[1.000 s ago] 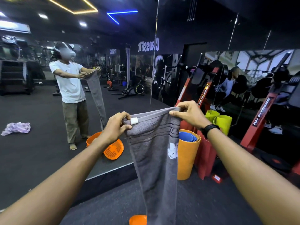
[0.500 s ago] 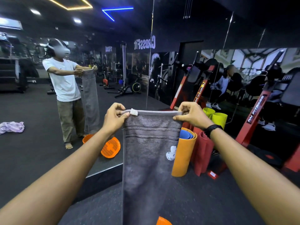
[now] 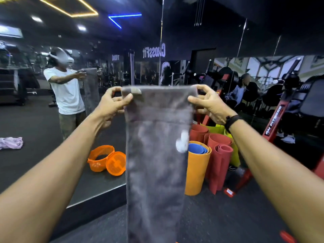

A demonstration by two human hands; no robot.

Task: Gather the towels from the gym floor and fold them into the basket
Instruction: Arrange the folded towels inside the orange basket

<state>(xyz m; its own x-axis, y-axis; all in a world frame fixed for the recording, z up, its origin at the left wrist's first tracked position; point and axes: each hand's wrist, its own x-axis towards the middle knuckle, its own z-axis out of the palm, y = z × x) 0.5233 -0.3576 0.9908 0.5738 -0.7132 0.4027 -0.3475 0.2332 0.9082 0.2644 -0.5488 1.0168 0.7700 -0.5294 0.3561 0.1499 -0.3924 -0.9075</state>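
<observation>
While both hands [image 3: 112,104] [image 3: 208,104] pinch the grey towel's [image 3: 156,155] top corners, dark gym floor [image 3: 228,216] meets a mirror wall [image 3: 43,163].

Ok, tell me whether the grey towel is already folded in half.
No: the grey towel hangs full length, its top corners pinched by the left hand and right hand.

Long grey terry towel [image 3: 156,155], held up by its two top corners, hanging straight down in a narrow vertical strip; lower end runs out of view. Small pale tag at upper left edge, white motif near the right edge, picture blurred. Crumpled lilac towel [image 3: 10,142] lies on the dark floor, far left, seen in the mirror. Orange perforated plastic basket [image 3: 101,158] tipped on its side at the mirror's base, mouth against the glass, empty as far as visible.
</observation>
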